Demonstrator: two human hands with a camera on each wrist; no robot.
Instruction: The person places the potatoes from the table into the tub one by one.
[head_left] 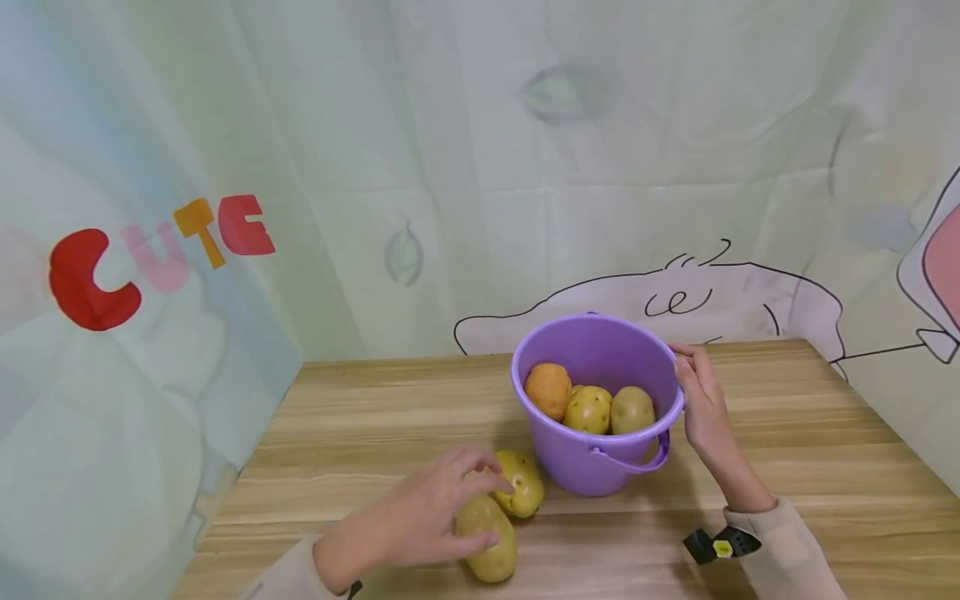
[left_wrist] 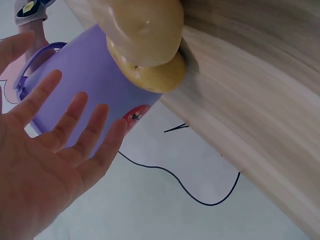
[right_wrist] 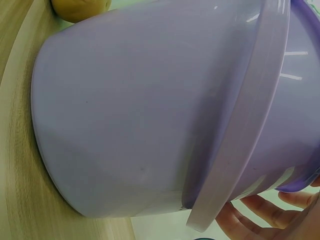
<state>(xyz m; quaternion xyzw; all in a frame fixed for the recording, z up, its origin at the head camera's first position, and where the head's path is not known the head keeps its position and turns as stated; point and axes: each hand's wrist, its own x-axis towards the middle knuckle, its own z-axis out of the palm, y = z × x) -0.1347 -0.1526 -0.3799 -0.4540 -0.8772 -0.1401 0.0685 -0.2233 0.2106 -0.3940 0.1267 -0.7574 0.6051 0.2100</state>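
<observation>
A purple bucket (head_left: 573, 462) with a handle stands on the wooden table. Inside it lie an orange-brown round item (head_left: 548, 391), a yellow potato (head_left: 588, 410) and a duller potato (head_left: 633, 410). My right hand (head_left: 708, 417) grips the bucket's rim at the right; its fingers (right_wrist: 265, 212) show at the rim in the right wrist view. Left of the bucket, two more potatoes rest on the table, a yellow one (head_left: 529, 493) and a paler one (head_left: 497, 560). Over these my left hand (head_left: 427, 512) hovers with spread fingers, holding nothing.
The wooden table (head_left: 360, 433) ends at the back against a pale printed curtain (head_left: 420, 167). Coloured letters mark the curtain's left side. The bucket's handle (head_left: 637, 467) hangs down in front. A dark band (head_left: 720, 546) sits at the right wrist.
</observation>
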